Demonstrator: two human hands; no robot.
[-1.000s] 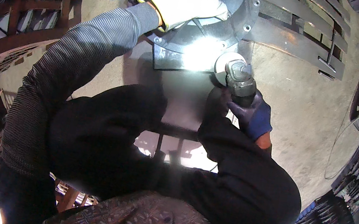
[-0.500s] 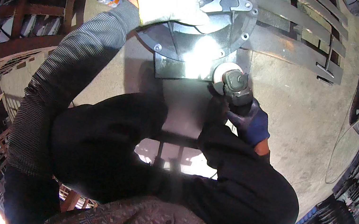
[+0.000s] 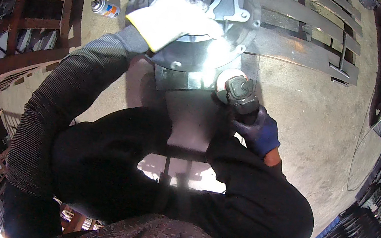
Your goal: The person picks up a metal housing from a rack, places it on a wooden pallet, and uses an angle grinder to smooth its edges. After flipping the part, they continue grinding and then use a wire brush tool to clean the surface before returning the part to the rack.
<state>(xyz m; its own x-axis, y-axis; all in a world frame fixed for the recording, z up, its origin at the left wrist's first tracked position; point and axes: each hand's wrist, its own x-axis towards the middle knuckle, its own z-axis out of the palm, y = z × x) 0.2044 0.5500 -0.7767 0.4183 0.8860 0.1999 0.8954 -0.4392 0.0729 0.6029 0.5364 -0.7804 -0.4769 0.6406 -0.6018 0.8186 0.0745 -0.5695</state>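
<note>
Head view, worker crouched over metal housing (image 3: 195, 64) on concrete floor (image 3: 303, 113). Right hand (image 3: 257, 131), blue glove — grip clamped on angle grinder (image 3: 238, 92), disc at housing's lower-right edge w/ bright glare. Left hand (image 3: 172, 19), white glove, lies flat on the ring flange (image 3: 239, 15) — fingers spread, clasping nothing. Spray can (image 3: 104, 7) lies on floor, upper left.
</note>
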